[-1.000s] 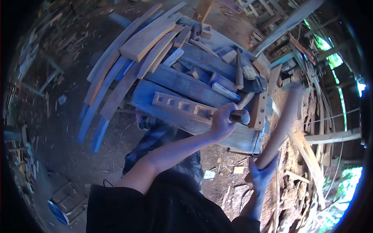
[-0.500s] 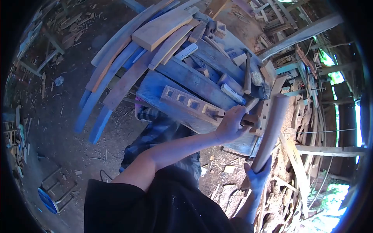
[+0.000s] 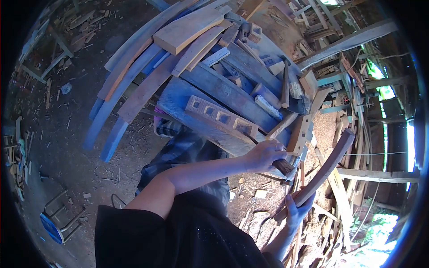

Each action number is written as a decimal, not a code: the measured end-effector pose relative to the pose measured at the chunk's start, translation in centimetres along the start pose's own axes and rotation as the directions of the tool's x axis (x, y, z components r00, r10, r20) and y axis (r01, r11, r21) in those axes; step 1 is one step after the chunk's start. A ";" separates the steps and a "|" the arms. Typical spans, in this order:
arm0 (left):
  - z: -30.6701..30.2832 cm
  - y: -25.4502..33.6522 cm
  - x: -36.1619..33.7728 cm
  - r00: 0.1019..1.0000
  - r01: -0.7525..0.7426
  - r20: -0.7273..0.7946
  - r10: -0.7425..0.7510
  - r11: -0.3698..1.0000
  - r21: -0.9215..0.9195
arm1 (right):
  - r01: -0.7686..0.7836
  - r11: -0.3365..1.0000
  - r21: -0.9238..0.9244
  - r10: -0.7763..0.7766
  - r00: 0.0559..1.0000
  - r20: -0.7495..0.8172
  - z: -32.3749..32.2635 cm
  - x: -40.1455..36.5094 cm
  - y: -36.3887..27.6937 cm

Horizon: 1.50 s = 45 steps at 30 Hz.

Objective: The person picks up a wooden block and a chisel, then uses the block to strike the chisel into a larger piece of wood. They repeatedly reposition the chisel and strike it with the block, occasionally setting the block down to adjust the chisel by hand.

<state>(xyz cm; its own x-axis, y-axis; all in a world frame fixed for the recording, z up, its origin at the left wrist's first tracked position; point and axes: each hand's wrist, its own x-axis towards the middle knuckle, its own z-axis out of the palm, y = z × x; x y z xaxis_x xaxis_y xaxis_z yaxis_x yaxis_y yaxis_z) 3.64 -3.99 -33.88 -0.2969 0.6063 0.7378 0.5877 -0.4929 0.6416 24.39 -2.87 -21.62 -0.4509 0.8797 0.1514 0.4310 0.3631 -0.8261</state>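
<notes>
My left hand (image 3: 263,156) is wrapped around a chisel (image 3: 283,167). Its dark wooden handle sticks out to the right of the fist, and its thin blade points up-left toward a thick wooden piece (image 3: 220,126). Several square mortises are cut in a row along that piece, and the blade tip is close to the one nearest my hand. A long, slightly curved wooden club (image 3: 328,166) is gripped near its lower end by my right hand (image 3: 298,211). The club slants up to the right, apart from the chisel handle.
The mortised piece lies on a plank workbench (image 3: 176,96). Long curved boards (image 3: 134,76) are stacked at its far left, with offcuts and tools behind. Another block with holes (image 3: 300,136) stands at the right end. Scrap wood covers the ground at right; a stool (image 3: 52,228) is lower left.
The club has swung away from the chisel handle, its upper end moving right and down. My left hand and the chisel have shifted slightly down, the handle now tilting lower.
</notes>
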 end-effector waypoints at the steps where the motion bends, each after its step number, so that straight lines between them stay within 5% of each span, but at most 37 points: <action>1: 0.2 0.1 -0.2 1.000 0.001 0.000 -0.001 1.000 0.000 | -0.021 1.000 0.003 0.021 1.000 -0.001 0.0 0.0 0.0; 9: 0.1 1.8 1.9 0.962 0.103 -0.262 -0.080 0.992 0.075 | -0.044 0.997 0.068 0.043 0.999 0.006 -0.3 0.2 0.6; 15: 0.9 0.5 1.3 0.984 0.069 -0.163 -0.065 0.997 0.019 | -0.054 0.995 0.080 0.054 0.999 0.008 -0.1 0.2 0.5; 24: 0.4 1.5 3.0 0.925 0.121 -0.360 -0.126 0.992 -0.036 | 0.053 0.993 0.107 -0.053 0.999 -0.003 -0.7 0.3 0.5; 33: 0.1 1.7 3.1 0.945 0.238 -0.222 -0.242 0.970 -0.044 | 0.072 0.995 0.068 -0.071 0.997 -0.017 -0.4 0.9 0.4; 42: 0.5 1.0 3.5 0.934 0.223 -0.273 -0.232 0.973 -0.063 | 0.064 0.998 0.027 -0.063 0.996 -0.056 -0.4 0.8 -0.2; 45: 0.5 1.1 3.7 0.919 0.261 -0.286 -0.273 0.962 -0.081 | 0.300 0.954 -0.023 -0.300 0.953 -0.043 -1.9 1.2 -0.4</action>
<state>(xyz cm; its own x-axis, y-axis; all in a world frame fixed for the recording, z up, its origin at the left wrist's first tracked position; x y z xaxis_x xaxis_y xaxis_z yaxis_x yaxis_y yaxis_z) 3.61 -1.98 -30.53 -0.6484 0.5127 0.5628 0.4274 -0.3666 0.8264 25.18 -1.32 -20.09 -0.5258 0.7422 0.4156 0.2940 0.6170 -0.7300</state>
